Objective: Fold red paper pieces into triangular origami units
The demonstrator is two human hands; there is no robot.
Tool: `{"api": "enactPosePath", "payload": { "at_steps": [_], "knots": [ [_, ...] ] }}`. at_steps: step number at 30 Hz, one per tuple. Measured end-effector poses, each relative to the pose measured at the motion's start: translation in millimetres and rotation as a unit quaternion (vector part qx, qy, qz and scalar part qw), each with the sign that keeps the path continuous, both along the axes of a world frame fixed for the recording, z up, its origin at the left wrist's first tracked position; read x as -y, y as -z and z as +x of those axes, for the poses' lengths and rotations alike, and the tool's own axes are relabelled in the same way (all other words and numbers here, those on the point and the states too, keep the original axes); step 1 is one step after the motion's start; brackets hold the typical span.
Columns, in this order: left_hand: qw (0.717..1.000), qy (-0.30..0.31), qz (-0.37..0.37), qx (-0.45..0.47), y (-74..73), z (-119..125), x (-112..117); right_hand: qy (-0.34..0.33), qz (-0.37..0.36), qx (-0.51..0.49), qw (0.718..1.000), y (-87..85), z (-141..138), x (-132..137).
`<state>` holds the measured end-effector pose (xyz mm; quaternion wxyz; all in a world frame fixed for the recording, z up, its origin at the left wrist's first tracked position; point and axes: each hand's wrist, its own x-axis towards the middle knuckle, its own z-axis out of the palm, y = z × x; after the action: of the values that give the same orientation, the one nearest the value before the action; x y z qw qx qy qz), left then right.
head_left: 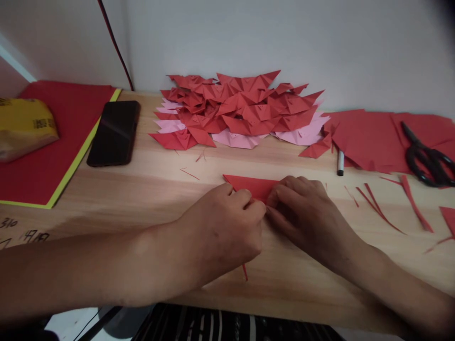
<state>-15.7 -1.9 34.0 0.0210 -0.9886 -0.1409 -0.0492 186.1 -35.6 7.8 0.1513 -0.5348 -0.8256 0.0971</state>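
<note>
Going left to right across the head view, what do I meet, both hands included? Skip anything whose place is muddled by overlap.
Yellow package → black phone → left hand → right hand → white marker with a dark end → black-handled scissors.

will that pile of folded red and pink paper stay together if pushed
The paper pile is probably light, being thin sheets. Pieces may slide apart, since they look loosely overlapped. Its thin, protruding points could bend easily.
</note>
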Motion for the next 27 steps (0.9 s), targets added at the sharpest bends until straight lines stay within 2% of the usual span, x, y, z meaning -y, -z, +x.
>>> {"api": "enactPosePath", "payload": {
  "at_steps": [9,18,23,27],
  "knots": [
    [1.000,-0.008,0.006,-0.020,5.1,0.7,5.9,-0.003,-0.001,0.016,1.000,-0.7,-0.5,0.5],
    [0.999,0.004,0.005,-0.040,5.9,-1.4,-0.5,-0.007,-0.011,0.027,1.000,-2.4,3.3,0.7],
    [0.998,0.015,0.001,-0.054,0.3,-0.1,-6.3,-0.047,-0.061,-0.006,0.997,-14.2,15.4,6.0],
    [0.997,0.028,-0.035,-0.065,-4.8,-1.2,-14.0,-0.087,-0.074,0.023,0.993,-27.1,18.5,14.5]
  ]
}}
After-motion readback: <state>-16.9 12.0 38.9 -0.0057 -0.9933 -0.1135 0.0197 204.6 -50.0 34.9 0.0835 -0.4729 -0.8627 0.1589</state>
